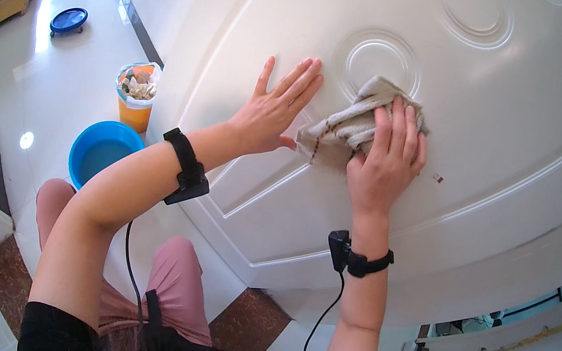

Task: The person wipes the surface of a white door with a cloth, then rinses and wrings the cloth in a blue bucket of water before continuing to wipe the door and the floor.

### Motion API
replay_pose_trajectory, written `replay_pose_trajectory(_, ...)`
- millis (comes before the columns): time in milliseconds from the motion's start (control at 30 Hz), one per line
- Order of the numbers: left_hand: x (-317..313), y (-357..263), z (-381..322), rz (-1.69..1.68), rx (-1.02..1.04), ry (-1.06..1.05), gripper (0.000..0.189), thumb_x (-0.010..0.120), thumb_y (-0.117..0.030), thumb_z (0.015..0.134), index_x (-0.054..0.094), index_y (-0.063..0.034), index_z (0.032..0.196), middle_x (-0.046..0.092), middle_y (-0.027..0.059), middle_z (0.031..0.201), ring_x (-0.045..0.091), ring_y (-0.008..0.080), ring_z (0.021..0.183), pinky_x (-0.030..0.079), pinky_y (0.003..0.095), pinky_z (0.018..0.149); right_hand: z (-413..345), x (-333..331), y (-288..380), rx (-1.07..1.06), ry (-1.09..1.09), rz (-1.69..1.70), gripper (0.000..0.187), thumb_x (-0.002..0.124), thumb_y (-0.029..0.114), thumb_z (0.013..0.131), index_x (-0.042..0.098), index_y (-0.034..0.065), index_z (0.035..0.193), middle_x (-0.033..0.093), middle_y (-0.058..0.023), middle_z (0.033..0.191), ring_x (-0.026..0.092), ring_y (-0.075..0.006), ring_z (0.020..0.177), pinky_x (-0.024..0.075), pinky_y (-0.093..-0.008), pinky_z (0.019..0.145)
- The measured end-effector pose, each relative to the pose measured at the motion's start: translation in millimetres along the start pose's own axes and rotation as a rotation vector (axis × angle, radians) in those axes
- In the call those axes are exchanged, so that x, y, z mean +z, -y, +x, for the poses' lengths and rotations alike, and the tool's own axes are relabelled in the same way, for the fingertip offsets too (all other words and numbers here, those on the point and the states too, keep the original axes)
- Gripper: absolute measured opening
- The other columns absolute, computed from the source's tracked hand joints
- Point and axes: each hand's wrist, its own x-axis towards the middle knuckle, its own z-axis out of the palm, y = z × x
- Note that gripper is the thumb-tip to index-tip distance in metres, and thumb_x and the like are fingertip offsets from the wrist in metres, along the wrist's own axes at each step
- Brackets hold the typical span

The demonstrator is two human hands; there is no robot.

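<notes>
A white molded door panel [266, 195] with raised rings and ridges fills the middle and right of the view. My right hand [388, 160] presses a crumpled beige cloth [346, 125] against the panel, just below one of the rings; its fingers spread over the cloth's right part. To the left, my left hand [279, 105] lies flat on the panel with its fingers apart, its thumb tip close to the cloth's left corner. Both wrists wear black straps with small devices and cables. A small mark or sticker [438, 178] shows right of my right hand.
A blue basin [84, 155] stands on the pale tiled floor beside my knees at the left. Behind it is an orange bin [134, 113] with a liner and rubbish. Farther back sits a round blue wheeled stand [69, 20]. A cable hangs from each wrist device.
</notes>
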Motion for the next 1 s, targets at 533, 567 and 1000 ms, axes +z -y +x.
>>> replay_pose_trajectory(533, -3, 5, -10, 0.084, -0.045, 0.169, 0.083, 0.082, -0.041, 0.07, 0.05, -0.0039, 0.137, 0.015, 0.0117, 0.161, 0.009, 0.0255, 0.151, -0.002, 0.0604, 0.118, 10, 40, 24, -0.199, 0.046, 0.234, 0.038, 0.062, 0.001, 0.074, 0.062, 0.0141, 0.109, 0.059, -0.0009, 0.129, 0.048, -0.0189, 0.128, 0.0273, -0.0481, 0.114)
replay_pose_trajectory(567, -4, 7, -11, 0.105, -0.042, 0.149, 0.087, 0.083, -0.04, 0.07, 0.046, -0.004, 0.14, 0.013, 0.0113, 0.162, 0.009, 0.0251, 0.151, -0.001, 0.0601, 0.119, 1, 34, 24, -0.188, 0.054, 0.253, 0.038, 0.061, 0.001, 0.074, 0.062, 0.0144, 0.109, 0.059, -0.0006, 0.129, 0.048, -0.0186, 0.129, 0.0272, -0.0481, 0.114)
replay_pose_trajectory(1000, 4, 9, -13, 0.074, -0.04, 0.046, 0.059, 0.078, -0.027, 0.075, 0.057, -0.0046, 0.125, 0.047, 0.0096, 0.138, 0.028, 0.0236, 0.143, 0.0, 0.0611, 0.119, 70, 49, 32, -0.152, -0.082, 0.202, 0.038, 0.062, 0.001, 0.074, 0.062, 0.0124, 0.11, 0.06, -0.0042, 0.129, 0.048, -0.0217, 0.129, 0.0273, -0.0479, 0.116)
